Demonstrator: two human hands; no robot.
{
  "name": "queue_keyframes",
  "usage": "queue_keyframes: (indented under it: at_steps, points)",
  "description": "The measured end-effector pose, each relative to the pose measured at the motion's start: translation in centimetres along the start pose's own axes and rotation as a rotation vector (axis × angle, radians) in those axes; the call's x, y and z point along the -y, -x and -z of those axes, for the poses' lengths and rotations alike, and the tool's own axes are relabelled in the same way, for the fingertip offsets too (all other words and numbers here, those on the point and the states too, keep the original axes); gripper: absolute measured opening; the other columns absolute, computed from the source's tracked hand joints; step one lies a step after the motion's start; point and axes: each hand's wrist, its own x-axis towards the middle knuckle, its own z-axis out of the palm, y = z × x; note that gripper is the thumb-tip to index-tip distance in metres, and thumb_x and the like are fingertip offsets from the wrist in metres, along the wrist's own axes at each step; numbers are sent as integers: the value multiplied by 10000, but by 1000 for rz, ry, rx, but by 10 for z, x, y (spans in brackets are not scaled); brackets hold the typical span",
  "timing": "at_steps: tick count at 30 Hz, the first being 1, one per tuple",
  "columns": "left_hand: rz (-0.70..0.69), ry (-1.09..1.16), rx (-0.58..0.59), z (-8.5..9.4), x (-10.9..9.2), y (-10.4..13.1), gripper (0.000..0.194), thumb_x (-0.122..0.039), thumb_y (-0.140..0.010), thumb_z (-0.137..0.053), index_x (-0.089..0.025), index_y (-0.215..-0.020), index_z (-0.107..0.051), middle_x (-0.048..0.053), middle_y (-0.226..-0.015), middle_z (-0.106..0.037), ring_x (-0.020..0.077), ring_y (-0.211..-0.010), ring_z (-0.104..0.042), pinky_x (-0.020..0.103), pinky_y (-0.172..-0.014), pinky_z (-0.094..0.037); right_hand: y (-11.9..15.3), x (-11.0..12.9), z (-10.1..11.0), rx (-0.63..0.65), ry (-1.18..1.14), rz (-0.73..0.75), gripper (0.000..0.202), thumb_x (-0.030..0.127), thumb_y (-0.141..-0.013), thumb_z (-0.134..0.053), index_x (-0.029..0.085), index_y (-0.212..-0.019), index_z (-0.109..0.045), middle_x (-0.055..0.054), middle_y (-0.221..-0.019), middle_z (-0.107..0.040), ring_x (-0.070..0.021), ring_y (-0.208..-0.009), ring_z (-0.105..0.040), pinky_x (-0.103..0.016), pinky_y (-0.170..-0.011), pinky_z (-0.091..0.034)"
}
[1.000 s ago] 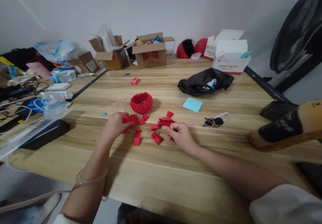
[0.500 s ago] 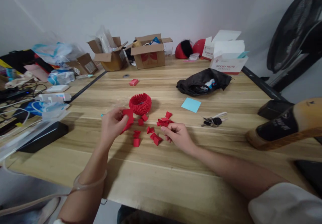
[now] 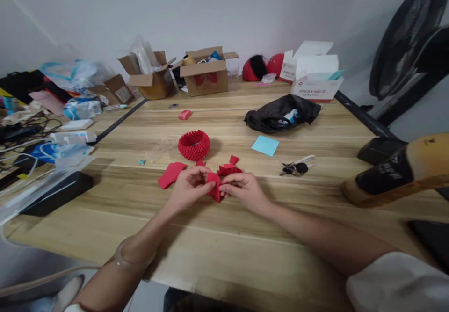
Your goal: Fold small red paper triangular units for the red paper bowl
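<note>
A sheet of red paper point(image 3: 213, 186) is pinched between the thumb and fingers of my left hand point(image 3: 189, 185). My right hand point(image 3: 243, 189) closes its fingertips on the right edge of the same paper. Several folded red paper pieces point(image 3: 229, 166) lie just behind my hands, partly hidden by them. To the left of my left hand rests a stack of flat red paper point(image 3: 171, 175). A round bowl of interlocked red paper pieces point(image 3: 194, 145) stands upright beyond my hands.
Farther back lie a small red packet point(image 3: 184, 114) and a black bag point(image 3: 282, 113). A light blue sheet point(image 3: 265, 146) and keys point(image 3: 296, 167) are to the right. Cardboard boxes point(image 3: 205, 80) stand by the wall. A large bottle point(image 3: 396, 169) lies at the right, a black case point(image 3: 58, 192) at the left.
My left hand has moved right from the red paper stack, bringing a sheet to my right hand. Both hands now meet at that sheet. The view has shifted slightly.
</note>
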Motion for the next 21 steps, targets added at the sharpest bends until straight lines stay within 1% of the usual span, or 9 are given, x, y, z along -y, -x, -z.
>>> queue_keyframes:
  at_steps: [3, 5, 9, 14, 18, 21]
  points:
    - [-27, 27, -76, -6, 0, 1, 296, -235, -603, -817, -149, -814, -628, 19, -737, -666, 114, -641, -627, 206, -608, -534, 0, 2, -1, -24, -16, -36, 322, 418, -575, -834, 165, -657, -654, 19, -566, -648, -98, -507, -596, -242, -522, -520]
    - [-24, 20, -103, -9, 0, 2, 295, -236, -592, -824, -151, -796, -629, 17, -714, -664, 116, -634, -632, 201, -597, -532, 0, 3, -1, -40, -28, -52, 346, 410, -559, -844, 170, -669, -620, 32, -560, -635, -94, -490, -586, -230, -494, -499]
    - [-26, -1, -68, -11, 0, 4, 235, -290, -648, -796, -144, -786, -674, 67, -775, -726, 159, -702, -681, 249, -667, -566, 0, 5, -1, -42, -46, -86, 384, 400, -549, -852, 173, -689, -575, 49, -550, -609, -81, -464, -558, -207, -453, -451]
    - [-12, -48, -75, -11, -1, 5, 255, -345, -701, -765, -140, -849, -735, 97, -827, -757, 189, -736, -698, 287, -698, -578, -1, 4, 1, -53, -24, -82, 400, 415, -554, -845, 180, -661, -539, 47, -562, -597, -75, -468, -534, -211, -463, -435]
    - [22, -13, -33, -11, -2, 4, 291, -381, -686, -778, -129, -830, -749, 106, -821, -761, 192, -720, -701, 289, -687, -580, -2, 5, 1, -61, -20, -52, 413, 414, -556, -845, 175, -633, -518, 47, -567, -586, -69, -473, -518, -214, -482, -430]
    - [60, 40, -41, -10, 0, 3, 300, -384, -653, -804, -134, -810, -750, 98, -795, -759, 191, -711, -702, 288, -678, -581, -2, 4, 2, -63, -25, -46, 402, 399, -558, -847, 175, -634, -522, 54, -570, -570, -65, -462, -504, -215, -478, -425]
